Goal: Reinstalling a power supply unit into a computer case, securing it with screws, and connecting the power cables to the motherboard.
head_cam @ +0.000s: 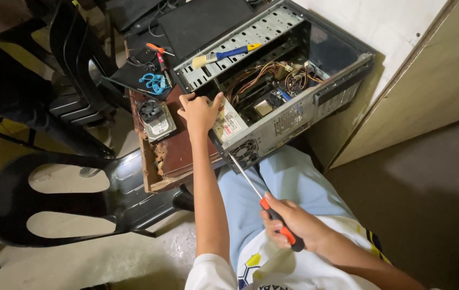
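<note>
The right hand (pixel 289 224) is gripping one orange-black screwdriver (pixel 256 196), its tip meeting the one open computer case (pixel 294 115) on the wooden table (pixel 157 180). The left hand (pixel 201 111), arm outstretched, is clasping the case's edge.

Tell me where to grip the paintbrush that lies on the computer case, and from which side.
Grip the paintbrush by its blue and yellow handle, coming from above on the right. It lies flat on the drive cage, handle end free and bristles pointing left.
</note>
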